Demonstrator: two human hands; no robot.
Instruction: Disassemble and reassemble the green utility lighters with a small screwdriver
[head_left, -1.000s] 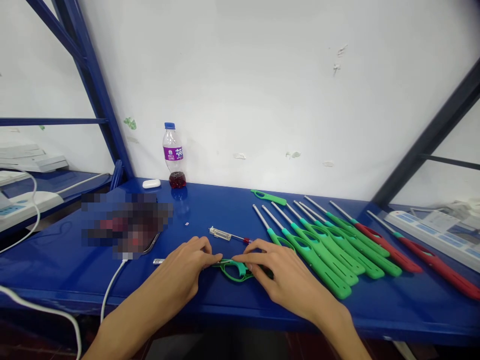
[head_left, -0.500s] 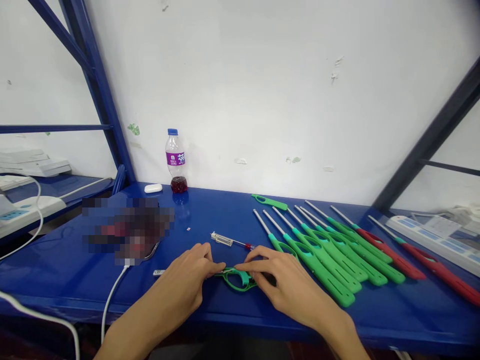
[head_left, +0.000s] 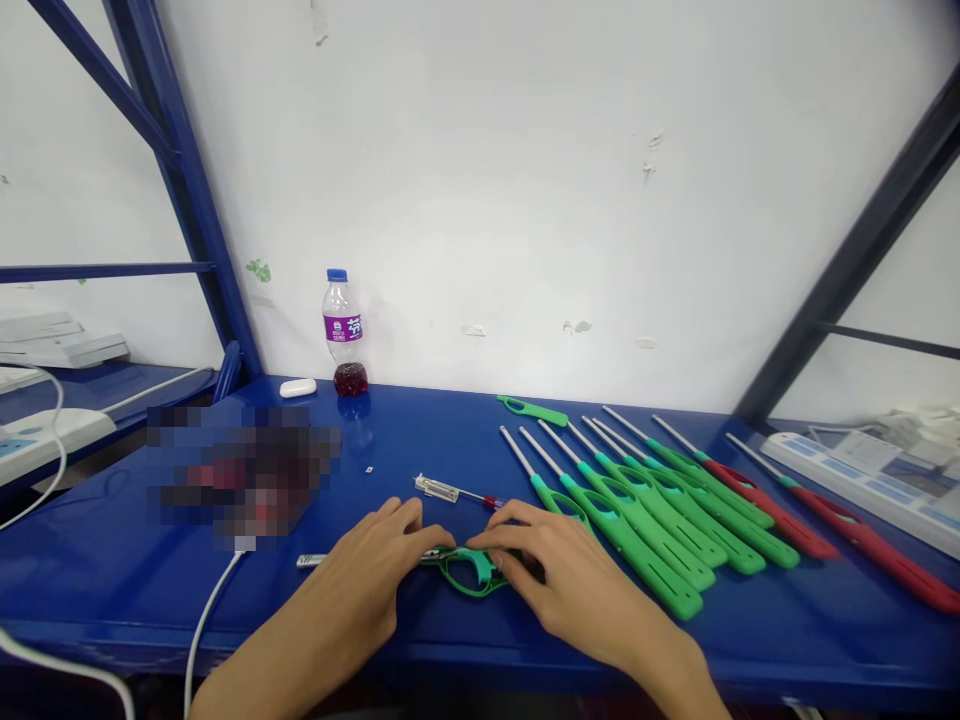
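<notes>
A green lighter body (head_left: pixel 466 588) with a loop and a teal trigger lies low in front of me, between both hands. My left hand (head_left: pixel 382 560) is closed on its left end, where a metal tube (head_left: pixel 311 560) sticks out beyond the hand. Fingers of my right hand (head_left: pixel 551 560) pinch the part right of the trigger; the fingertips hide what is under them. Just behind the hands lie a clear plastic piece (head_left: pixel 436 489) and a thin screwdriver (head_left: pixel 491 502) with a red and clear handle.
Several green lighters (head_left: pixel 645 540) and two red ones (head_left: pixel 862 530) lie in a slanted row at right, a green shell (head_left: pixel 534 410) behind them. A bottle (head_left: pixel 346 335) and white case (head_left: pixel 298 388) stand at the back left, near a blurred patch. Power strip (head_left: pixel 862 480) far right.
The view has shifted slightly, so the table's things sit a little lower and further left. Both hands keep their hold on the green lighter body, with small finger movement.
</notes>
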